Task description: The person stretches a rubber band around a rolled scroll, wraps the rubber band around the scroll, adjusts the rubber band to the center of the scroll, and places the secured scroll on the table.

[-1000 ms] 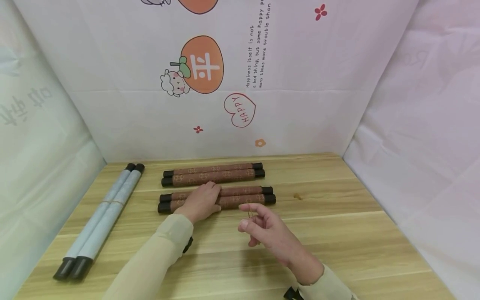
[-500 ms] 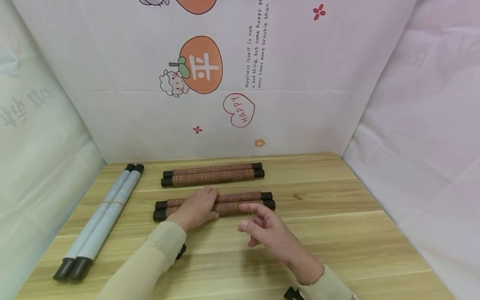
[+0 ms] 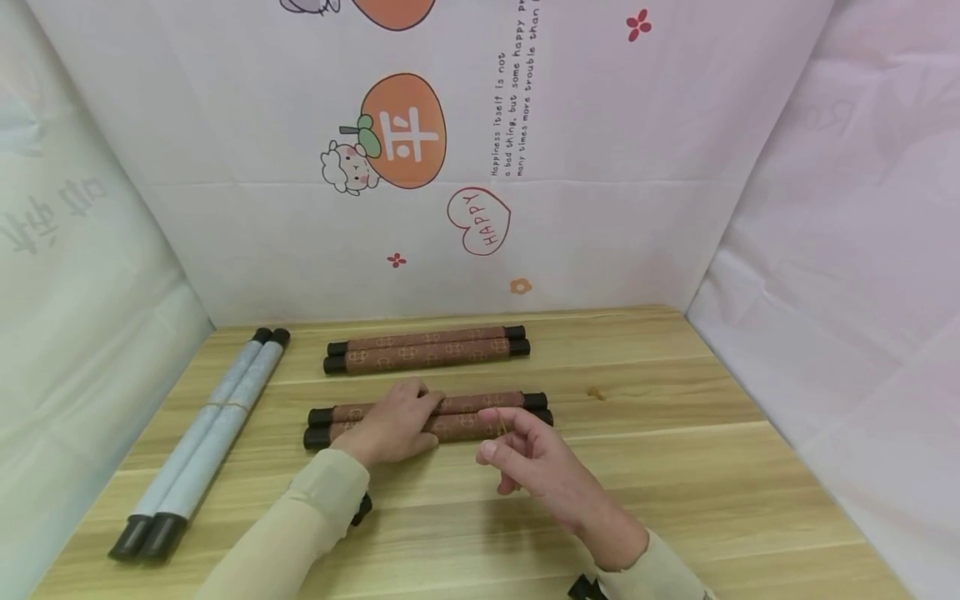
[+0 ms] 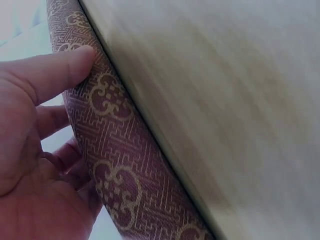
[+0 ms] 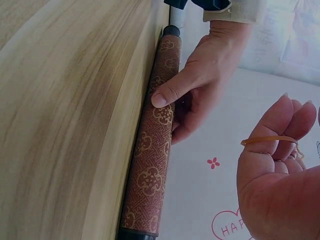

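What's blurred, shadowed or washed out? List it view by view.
Head: soft shadow on the table below the right hand; left wrist: dim, table grain blurred, patterned roll crisper; right wrist: white cloth washed out at upper right.

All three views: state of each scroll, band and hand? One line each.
Near brown scroll: rolled, gripped midway
Far brown scroll: rolled, lying on the table, untouched, no band visible
Pale blue scroll: rolled, tied near its middle
Tan band: around the pale blue scroll
Orange band: looped over bent fingers
Left hand: holding the near brown scroll
Right hand: carrying the orange band
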Available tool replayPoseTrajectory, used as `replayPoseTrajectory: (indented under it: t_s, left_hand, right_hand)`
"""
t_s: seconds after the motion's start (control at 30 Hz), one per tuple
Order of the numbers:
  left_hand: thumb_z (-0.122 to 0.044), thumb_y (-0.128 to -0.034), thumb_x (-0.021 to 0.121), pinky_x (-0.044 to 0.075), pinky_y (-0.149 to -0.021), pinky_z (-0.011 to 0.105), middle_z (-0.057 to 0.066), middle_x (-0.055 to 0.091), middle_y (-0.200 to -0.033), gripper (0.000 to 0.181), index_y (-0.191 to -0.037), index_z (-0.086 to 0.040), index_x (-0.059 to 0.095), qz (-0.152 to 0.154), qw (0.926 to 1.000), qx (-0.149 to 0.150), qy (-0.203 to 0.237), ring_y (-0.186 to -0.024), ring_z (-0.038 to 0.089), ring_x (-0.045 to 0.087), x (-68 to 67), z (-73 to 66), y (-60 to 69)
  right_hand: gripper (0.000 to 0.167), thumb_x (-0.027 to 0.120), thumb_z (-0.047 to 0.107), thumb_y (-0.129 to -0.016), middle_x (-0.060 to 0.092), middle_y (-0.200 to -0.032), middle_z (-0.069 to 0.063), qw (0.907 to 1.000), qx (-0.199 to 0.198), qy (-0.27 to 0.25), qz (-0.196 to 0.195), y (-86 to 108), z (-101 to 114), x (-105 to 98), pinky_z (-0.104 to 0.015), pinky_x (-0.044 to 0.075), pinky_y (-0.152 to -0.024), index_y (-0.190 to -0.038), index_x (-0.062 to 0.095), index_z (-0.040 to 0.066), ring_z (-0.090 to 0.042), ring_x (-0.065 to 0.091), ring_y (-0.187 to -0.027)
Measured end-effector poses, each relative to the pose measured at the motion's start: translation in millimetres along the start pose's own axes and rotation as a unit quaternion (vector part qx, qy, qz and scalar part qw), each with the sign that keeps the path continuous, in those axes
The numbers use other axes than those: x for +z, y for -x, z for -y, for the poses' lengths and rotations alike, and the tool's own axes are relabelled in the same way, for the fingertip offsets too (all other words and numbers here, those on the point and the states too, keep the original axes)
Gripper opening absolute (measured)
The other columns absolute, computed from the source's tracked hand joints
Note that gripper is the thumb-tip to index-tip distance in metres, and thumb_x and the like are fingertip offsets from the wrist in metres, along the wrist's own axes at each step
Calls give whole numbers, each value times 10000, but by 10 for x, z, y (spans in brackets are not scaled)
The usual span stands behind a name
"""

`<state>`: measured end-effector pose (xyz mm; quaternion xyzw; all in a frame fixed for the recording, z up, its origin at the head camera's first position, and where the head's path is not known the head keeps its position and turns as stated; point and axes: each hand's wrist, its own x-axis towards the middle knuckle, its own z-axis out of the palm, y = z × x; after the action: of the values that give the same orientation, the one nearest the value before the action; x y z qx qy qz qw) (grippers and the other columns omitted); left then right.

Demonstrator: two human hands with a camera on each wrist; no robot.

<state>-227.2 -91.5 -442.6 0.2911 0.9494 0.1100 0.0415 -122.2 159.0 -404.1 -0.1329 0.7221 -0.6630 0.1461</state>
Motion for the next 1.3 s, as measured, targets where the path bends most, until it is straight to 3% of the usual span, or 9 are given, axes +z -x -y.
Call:
replayPoseTrajectory:
  t_s: [0.13, 0.3, 0.47, 0.63, 0.77, 1.13, 1.3]
  left_hand:
    - [-289, -984, 717, 421, -1152, 522, 216, 503, -1507, 661, -1527, -6, 467, 101, 9999, 25, -24, -1383, 379, 499, 26, -31, -3]
    - [-327, -1009, 678, 362, -1196, 540, 241, 511, -1502, 679, -1507, 64, 434, 144, 9998, 41, -111, -1411, 402, 479, 74, -75, -33]
    - [-419, -1005, 674, 313, -1216, 563, 219, 497, -1510, 753, -1565, 1, 395, 159, 9995, -183, -199, -1427, 395, 452, 176, -93, -91]
    - [-511, -976, 688, 338, -1184, 578, 202, 523, -1428, 852, -1622, -79, 340, 100, 9989, -290, -341, -1341, 393, 496, 272, -100, -146]
    - [-575, -942, 704, 393, -1137, 573, 206, 543, -1373, 908, -1598, -44, 372, 16, 9981, -337, -519, -1276, 384, 534, 291, -109, -171]
    - [-645, -865, 751, 507, -945, 542, 136, 614, -1228, 741, -1315, -81, 585, -24, 9973, -419, -602, -1108, 334, 599, 212, -130, -205]
    - [-638, -878, 741, 495, -991, 547, 145, 596, -1313, 809, -1431, -81, 547, 45, 9978, -430, -511, -1182, 341, 583, 199, -132, -204]
  right_hand:
    - [501, 638, 280, -1046, 721, -1062, -117, 10000, -20, 12, 22, 0, -5, 1, -350, 601, -750, -1471, 501, 54, -128, 598, -662]
    - [495, 634, 283, -1049, 716, -1073, -135, 10000, 6, -44, 26, -3, -14, 1, -355, 601, -754, -1472, 503, 64, -128, 594, -659]
    - [498, 629, 284, -1052, 712, -1057, -104, 10000, -8, -63, 42, -5, -20, 1, -355, 603, -752, -1478, 497, 64, -131, 598, -662]
    - [504, 619, 272, -1059, 707, -1059, -114, 9999, -73, -65, 114, -1, -9, 4, -345, 602, -751, -1479, 482, 31, -131, 602, -671]
    - [517, 617, 273, -1060, 706, -1060, -124, 9998, -95, -61, 156, 3, -8, 8, -342, 598, -754, -1478, 472, 7, -128, 600, -673]
    - [505, 624, 294, -1058, 701, -1055, -103, 9999, 2, -110, 107, -4, -36, -4, -357, 603, -762, -1487, 492, 64, -133, 600, -671]
    - [487, 627, 286, -1055, 702, -1059, -117, 9999, -33, -97, 126, -11, -26, -3, -355, 604, -761, -1472, 501, 68, -133, 604, -673]
